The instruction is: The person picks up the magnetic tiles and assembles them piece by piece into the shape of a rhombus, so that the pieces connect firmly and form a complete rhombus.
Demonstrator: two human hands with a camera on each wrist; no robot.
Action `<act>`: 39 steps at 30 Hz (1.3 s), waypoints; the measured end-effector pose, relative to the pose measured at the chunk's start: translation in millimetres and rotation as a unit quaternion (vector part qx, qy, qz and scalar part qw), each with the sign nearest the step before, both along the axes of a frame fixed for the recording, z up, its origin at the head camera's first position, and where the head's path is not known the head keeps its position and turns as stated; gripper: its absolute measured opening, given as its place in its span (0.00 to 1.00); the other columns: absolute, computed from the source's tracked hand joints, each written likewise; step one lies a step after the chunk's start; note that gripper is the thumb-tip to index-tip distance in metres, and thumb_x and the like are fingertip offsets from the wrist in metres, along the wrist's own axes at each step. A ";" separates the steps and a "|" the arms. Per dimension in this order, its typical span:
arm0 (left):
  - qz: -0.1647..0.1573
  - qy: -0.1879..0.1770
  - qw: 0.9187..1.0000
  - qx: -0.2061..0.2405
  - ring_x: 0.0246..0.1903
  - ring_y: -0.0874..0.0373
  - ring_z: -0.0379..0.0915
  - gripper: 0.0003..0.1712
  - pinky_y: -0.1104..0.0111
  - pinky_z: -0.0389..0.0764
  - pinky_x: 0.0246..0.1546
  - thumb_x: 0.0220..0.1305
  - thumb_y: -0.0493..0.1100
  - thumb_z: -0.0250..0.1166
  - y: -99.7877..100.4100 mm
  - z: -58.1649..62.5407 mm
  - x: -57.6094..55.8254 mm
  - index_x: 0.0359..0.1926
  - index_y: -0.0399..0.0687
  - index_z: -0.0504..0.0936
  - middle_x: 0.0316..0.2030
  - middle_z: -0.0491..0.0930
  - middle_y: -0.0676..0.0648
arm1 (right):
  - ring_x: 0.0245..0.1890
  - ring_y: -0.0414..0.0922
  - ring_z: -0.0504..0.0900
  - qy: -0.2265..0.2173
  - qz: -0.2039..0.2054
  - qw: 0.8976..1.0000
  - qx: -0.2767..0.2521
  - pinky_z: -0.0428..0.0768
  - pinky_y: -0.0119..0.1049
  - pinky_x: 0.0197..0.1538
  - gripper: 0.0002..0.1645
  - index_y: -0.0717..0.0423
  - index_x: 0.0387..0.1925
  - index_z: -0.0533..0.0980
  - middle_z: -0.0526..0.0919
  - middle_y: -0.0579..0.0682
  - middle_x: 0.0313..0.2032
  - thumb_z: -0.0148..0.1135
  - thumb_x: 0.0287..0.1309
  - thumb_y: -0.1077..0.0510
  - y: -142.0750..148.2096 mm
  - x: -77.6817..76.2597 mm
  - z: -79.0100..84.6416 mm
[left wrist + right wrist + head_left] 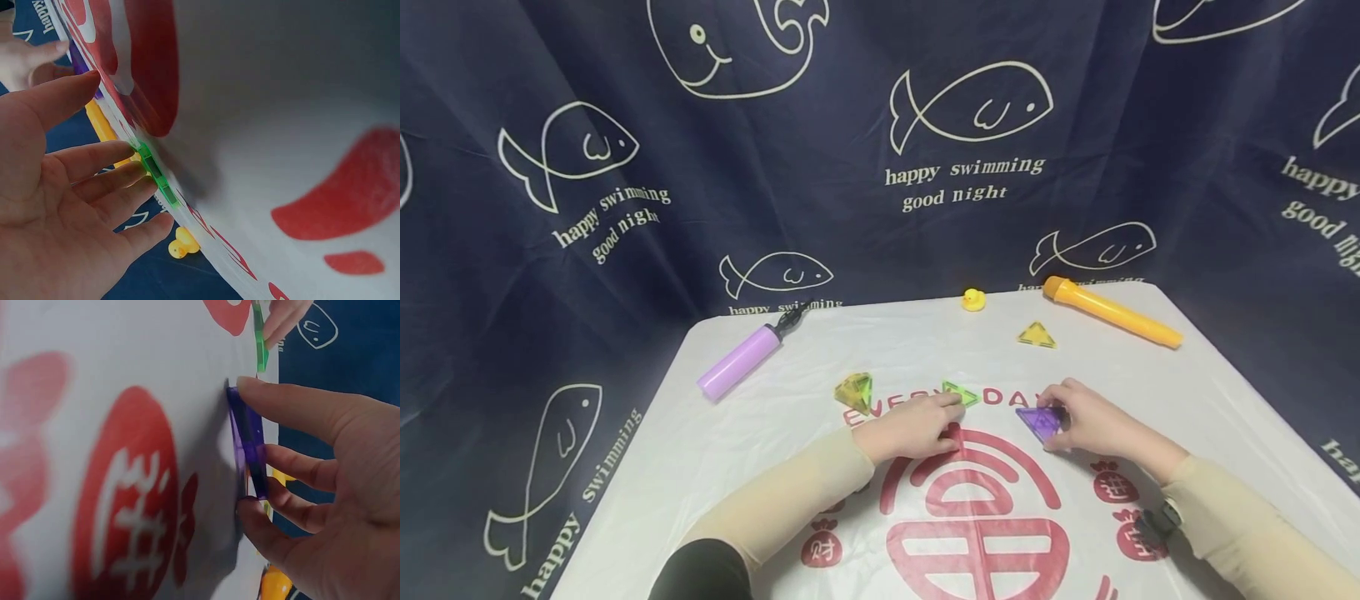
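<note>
Near the middle of the table, a translucent green triangular tile (967, 392) lies flat. The fingertips of my left hand (916, 427) touch it, the fingers fairly straight and thumb apart; the left wrist view shows them along the edge of the green tile (160, 178). To the right, my right hand (1088, 423) holds a translucent purple triangular tile (1036, 422) between thumb and fingers. In the right wrist view the purple tile (250, 440) looks layered and slightly tilted, close to the tabletop; I cannot tell whether it is one tile or two.
Left of my left hand stands a yellow-and-green tile shape (853, 392). Farther back are a yellow triangular tile (1037, 336), a small yellow rubber duck (973, 300) and an orange stick with a rounded head (1112, 313). A purple hand pump (741, 363) lies at the left.
</note>
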State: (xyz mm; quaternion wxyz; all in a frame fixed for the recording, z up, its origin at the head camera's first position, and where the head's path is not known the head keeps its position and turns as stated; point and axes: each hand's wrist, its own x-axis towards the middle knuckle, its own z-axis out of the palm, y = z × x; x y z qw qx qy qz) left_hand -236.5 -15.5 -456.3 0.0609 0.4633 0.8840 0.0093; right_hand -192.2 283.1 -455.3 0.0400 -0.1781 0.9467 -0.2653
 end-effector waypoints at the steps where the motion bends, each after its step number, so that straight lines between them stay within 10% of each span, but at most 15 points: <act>1: -0.001 0.000 1.000 0.002 0.69 0.53 0.66 0.28 0.64 0.66 0.69 0.70 0.55 0.66 0.2 -0.5 -0.3 0.64 0.47 0.77 0.72 0.68 0.44 | 0.41 0.49 0.78 -0.002 -0.004 1.000 -0.001 0.81 0.55 0.50 0.35 0.61 0.48 0.79 0.77 0.55 0.42 0.86 0.37 0.54 -2.5 -4.1 -0.6; 17: -0.011 0.013 1.000 -0.002 0.70 0.53 0.65 0.31 0.64 0.65 0.70 0.70 0.56 0.66 1.5 -1.1 0.2 0.67 0.46 0.75 0.71 0.68 0.44 | 0.33 0.47 0.75 -0.008 -0.039 0.997 -0.063 0.75 0.43 0.39 0.36 0.63 0.53 0.77 0.79 0.52 0.32 0.82 0.39 0.63 -34.4 -47.3 -7.8; 39: -0.007 0.021 1.000 0.001 0.70 0.53 0.65 0.32 0.64 0.66 0.69 0.69 0.57 0.66 -1.2 -2.3 0.4 0.68 0.47 0.75 0.72 0.68 0.44 | 0.30 0.45 0.78 0.008 -0.044 0.993 -0.110 0.79 0.36 0.30 0.40 0.63 0.66 0.70 0.81 0.55 0.34 0.73 0.50 0.73 -68.6 -67.4 -14.4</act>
